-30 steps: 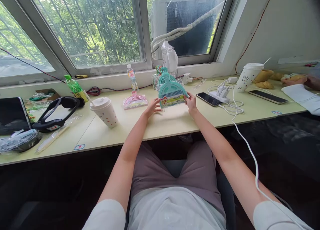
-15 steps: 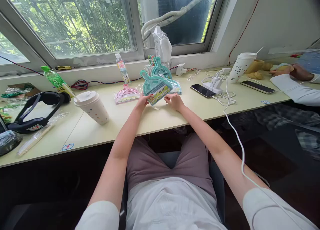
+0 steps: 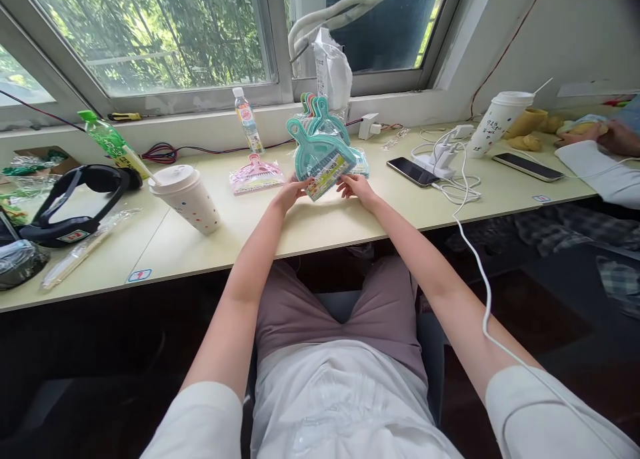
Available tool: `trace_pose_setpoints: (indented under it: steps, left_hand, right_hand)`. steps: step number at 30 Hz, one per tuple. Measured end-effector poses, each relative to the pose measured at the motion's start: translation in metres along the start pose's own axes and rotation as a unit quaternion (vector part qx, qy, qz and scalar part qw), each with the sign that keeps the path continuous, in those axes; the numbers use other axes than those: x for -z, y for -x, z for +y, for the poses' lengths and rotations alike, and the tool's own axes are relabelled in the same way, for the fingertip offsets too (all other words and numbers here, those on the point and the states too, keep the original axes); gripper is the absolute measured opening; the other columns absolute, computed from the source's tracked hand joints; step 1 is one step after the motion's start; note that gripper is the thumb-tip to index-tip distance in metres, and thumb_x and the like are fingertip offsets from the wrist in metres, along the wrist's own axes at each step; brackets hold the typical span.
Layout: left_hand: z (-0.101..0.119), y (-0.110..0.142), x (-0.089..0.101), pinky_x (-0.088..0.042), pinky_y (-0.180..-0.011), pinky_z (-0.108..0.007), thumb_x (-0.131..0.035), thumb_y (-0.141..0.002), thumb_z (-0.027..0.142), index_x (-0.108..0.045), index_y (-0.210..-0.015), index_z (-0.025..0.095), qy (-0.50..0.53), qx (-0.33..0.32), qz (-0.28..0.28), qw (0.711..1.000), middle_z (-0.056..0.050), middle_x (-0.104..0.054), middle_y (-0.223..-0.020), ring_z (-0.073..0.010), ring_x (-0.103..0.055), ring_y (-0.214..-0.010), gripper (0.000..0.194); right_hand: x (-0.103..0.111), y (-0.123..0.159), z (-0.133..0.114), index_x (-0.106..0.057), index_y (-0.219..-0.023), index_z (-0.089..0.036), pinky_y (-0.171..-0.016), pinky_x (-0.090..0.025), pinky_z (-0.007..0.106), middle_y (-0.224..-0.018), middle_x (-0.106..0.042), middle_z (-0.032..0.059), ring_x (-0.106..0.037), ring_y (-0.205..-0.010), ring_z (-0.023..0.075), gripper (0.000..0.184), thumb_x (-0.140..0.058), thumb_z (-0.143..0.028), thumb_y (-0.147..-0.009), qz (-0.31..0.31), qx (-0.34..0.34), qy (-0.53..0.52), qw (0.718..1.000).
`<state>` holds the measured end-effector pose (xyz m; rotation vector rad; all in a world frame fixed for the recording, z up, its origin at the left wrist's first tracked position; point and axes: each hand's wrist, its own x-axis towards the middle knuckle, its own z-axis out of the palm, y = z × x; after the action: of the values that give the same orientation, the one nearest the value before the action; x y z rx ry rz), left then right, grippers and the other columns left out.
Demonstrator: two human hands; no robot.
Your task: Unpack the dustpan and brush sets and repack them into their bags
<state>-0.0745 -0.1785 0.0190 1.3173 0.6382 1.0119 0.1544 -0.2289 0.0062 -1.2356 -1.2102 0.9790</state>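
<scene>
A teal mini dustpan-and-brush set [image 3: 316, 154] in clear wrap, with a yellow label along its lower edge, is held tilted above the table. My left hand [image 3: 293, 194] grips its lower left corner, thumb on the front. At the lower right edge, my right hand [image 3: 359, 189] has its thumb and fingertips on the wrap, the other fingers curled below. Behind stands a row of similar dustpans [image 3: 325, 116] with teal, red and green handles, partly hidden by the held one. A pink dustpan set [image 3: 256, 174] lies flat to the left.
A paper cup [image 3: 185, 199], a headset [image 3: 75, 202] and a green bottle [image 3: 107, 142] stand left. A small bottle [image 3: 249, 122] is near the sill. To the right are a phone [image 3: 411, 171], a charger with cables [image 3: 440, 162], another cup [image 3: 497, 122] and another person's hands [image 3: 595, 136].
My right hand has come onto the lower right edge of the teal set, its fingers more spread. The view has shifted slightly, and the set stays in my left hand.
</scene>
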Motion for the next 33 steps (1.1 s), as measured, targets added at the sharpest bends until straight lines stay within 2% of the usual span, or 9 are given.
trace_pose_setpoints:
  steps: [5, 8, 12, 15, 18, 22, 26, 29, 33]
  left_hand:
    - [-0.003, 0.000, -0.005, -0.052, -0.106, -0.047, -0.084, -0.073, 0.018, -0.055, -0.140, 0.025, 0.002, 0.010, -0.030, 1.000, -0.008, -0.074, -0.118, -0.0268, -0.068, -0.118, 0.074]
    - [-0.004, 0.000, -0.005, -0.051, -0.108, -0.048, -0.083, -0.075, 0.017, -0.055, -0.141, 0.026, 0.010, 0.000, -0.032, 0.999, -0.008, -0.074, -0.118, -0.0260, -0.067, -0.119, 0.072]
    - [-0.002, 0.002, -0.002, -0.049, -0.110, -0.052, -0.084, -0.075, 0.019, -0.060, -0.134, 0.023, -0.009, 0.014, -0.058, 0.998, -0.010, -0.072, -0.124, -0.0296, -0.064, -0.124, 0.063]
    - [0.002, 0.004, -0.004, -0.049, -0.110, -0.057, -0.082, -0.081, 0.032, -0.063, -0.131, 0.020, -0.033, 0.049, -0.102, 0.993, -0.013, -0.070, -0.129, -0.0347, -0.063, -0.127, 0.055]
    - [0.005, 0.006, -0.010, -0.050, -0.107, -0.060, -0.068, -0.090, 0.056, -0.066, -0.127, 0.017, -0.039, 0.085, -0.116, 0.989, -0.017, -0.071, -0.126, -0.0390, -0.063, -0.127, 0.054]
    - [0.006, 0.002, -0.011, -0.053, -0.103, -0.058, -0.057, -0.091, 0.069, -0.067, -0.123, 0.017, -0.026, 0.087, -0.073, 0.993, -0.017, -0.074, -0.120, -0.0388, -0.063, -0.127, 0.062]
    - [0.007, -0.008, 0.003, -0.057, -0.098, -0.051, -0.055, -0.091, 0.071, -0.066, -0.121, 0.021, -0.030, 0.068, -0.027, 0.997, -0.012, -0.075, -0.115, -0.0333, -0.066, -0.120, 0.060]
    - [0.006, -0.015, 0.015, -0.058, -0.097, -0.047, -0.056, -0.091, 0.071, -0.066, -0.117, 0.021, -0.036, 0.049, 0.040, 0.997, -0.012, -0.075, -0.113, -0.0312, -0.066, -0.117, 0.058]
    - [0.007, -0.020, 0.023, -0.057, -0.096, -0.047, -0.054, -0.091, 0.071, -0.065, -0.117, 0.021, -0.056, 0.041, 0.112, 0.991, -0.014, -0.071, -0.123, -0.0325, -0.063, -0.122, 0.058]
  right_hand:
    - [0.000, 0.001, -0.002, -0.063, -0.078, -0.018, -0.068, -0.067, 0.032, -0.068, -0.072, 0.0036, -0.071, -0.056, 0.0149, 0.041, -0.080, -0.056, -0.083, 0.035, 0.002, -0.055, 0.998]
    - [-0.001, 0.002, 0.001, -0.060, -0.082, -0.020, -0.081, -0.068, 0.035, -0.072, -0.073, 0.0030, -0.076, -0.070, 0.0177, 0.037, -0.088, -0.045, -0.078, 0.024, 0.003, -0.087, 0.996]
    - [-0.002, -0.001, 0.008, -0.060, -0.085, -0.021, -0.086, -0.067, 0.036, -0.077, -0.074, 0.0013, -0.076, -0.077, 0.0176, 0.036, -0.092, -0.035, -0.074, 0.025, -0.003, -0.112, 0.993]
    - [0.004, -0.008, 0.011, -0.062, -0.084, -0.021, -0.091, -0.066, 0.038, -0.077, -0.073, 0.0004, -0.076, -0.078, 0.0175, 0.032, -0.090, -0.034, -0.075, 0.072, -0.002, -0.120, 0.990]
    - [0.011, -0.013, 0.010, -0.064, -0.088, -0.021, -0.094, -0.065, 0.040, -0.084, -0.074, 0.0015, -0.076, -0.087, 0.0197, 0.032, -0.091, -0.031, -0.072, 0.091, 0.015, -0.135, 0.987]
    - [0.015, -0.013, 0.007, -0.064, -0.091, -0.021, -0.091, -0.065, 0.040, -0.087, -0.075, 0.0013, -0.076, -0.089, 0.0202, 0.038, -0.092, -0.029, -0.068, 0.086, 0.025, -0.158, 0.983]
    - [0.012, -0.008, 0.003, -0.065, -0.095, -0.022, -0.088, -0.066, 0.040, -0.090, -0.076, 0.0011, -0.076, -0.089, 0.0199, 0.041, -0.093, -0.030, -0.067, 0.087, 0.049, -0.166, 0.981]
    - [0.010, -0.004, 0.001, -0.068, -0.097, -0.022, -0.087, -0.066, 0.041, -0.093, -0.078, 0.0019, -0.076, -0.090, 0.0215, 0.045, -0.096, -0.033, -0.063, 0.057, 0.053, -0.161, 0.984]
    - [0.009, -0.001, -0.001, -0.070, -0.097, -0.021, -0.086, -0.067, 0.042, -0.091, -0.078, 0.0027, -0.076, -0.087, 0.0221, 0.048, -0.098, -0.031, -0.059, 0.028, 0.031, -0.174, 0.984]
